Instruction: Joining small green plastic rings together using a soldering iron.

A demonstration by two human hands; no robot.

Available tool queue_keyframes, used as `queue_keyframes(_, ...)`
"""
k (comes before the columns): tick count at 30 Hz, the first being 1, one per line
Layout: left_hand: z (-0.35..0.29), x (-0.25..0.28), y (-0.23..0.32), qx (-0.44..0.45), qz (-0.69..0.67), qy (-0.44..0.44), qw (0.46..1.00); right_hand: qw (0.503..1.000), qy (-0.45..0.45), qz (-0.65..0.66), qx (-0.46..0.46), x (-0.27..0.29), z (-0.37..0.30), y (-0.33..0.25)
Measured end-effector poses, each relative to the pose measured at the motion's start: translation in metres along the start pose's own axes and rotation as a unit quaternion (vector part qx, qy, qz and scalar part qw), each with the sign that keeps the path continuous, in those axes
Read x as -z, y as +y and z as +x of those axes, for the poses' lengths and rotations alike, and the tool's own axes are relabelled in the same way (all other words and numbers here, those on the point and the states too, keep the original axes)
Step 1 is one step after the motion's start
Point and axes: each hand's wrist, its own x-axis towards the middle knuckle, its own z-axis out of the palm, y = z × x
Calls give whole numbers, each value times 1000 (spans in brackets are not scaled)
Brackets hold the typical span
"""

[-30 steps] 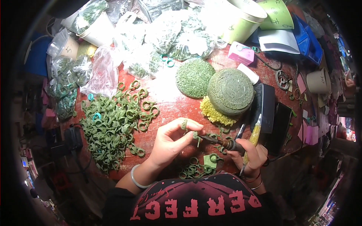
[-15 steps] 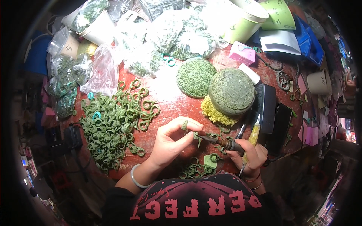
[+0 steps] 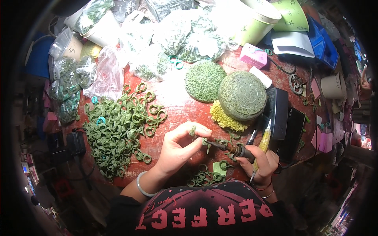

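Note:
My left hand (image 3: 177,149) pinches a small green wax ring (image 3: 205,143) between thumb and fingers; the fingers partly cover it. Another textured green band (image 3: 192,131) shows at one of its fingers. My right hand (image 3: 263,163) is closed around the dark handle of a soldering iron (image 3: 236,149), whose thin tip points left and reaches the small ring; whether they touch I cannot tell. A yellow-handled knife (image 3: 263,149) with a pale pointed end stands up between the fingers of that same hand. Below the iron lies a small group of green rings (image 3: 202,176) with a light green paper square (image 3: 220,168).
A large heap of green rings (image 3: 114,137) covers the red table's left side. Beyond the hands stand two round green textured blocks (image 3: 242,95) (image 3: 204,80) and a yellow sponge-like mass (image 3: 224,118). A black box (image 3: 277,114) is to the right; filled plastic bags (image 3: 173,35) line the back.

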Motion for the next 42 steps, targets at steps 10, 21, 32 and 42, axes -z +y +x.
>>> queue_keyframes(10, 1, -1, 1, 2, -1, 0, 1000, 1000, -4, 3, -2, 1, -1, 1)
queue_keyframes(21, -4, -4, 3, 63, -30, 36, 997, 991, 40, -118, -43, 10, 2, 15)
queue_keyframes(32, 0, -12, 8, 95, 82, -89, 988, 992, 109, -65, -22, 0, 3, 16)
queue_keyframes(42, -1, -19, 7, -109, 416, -63, 901, 992, 88, -82, -30, 9, 4, 9)
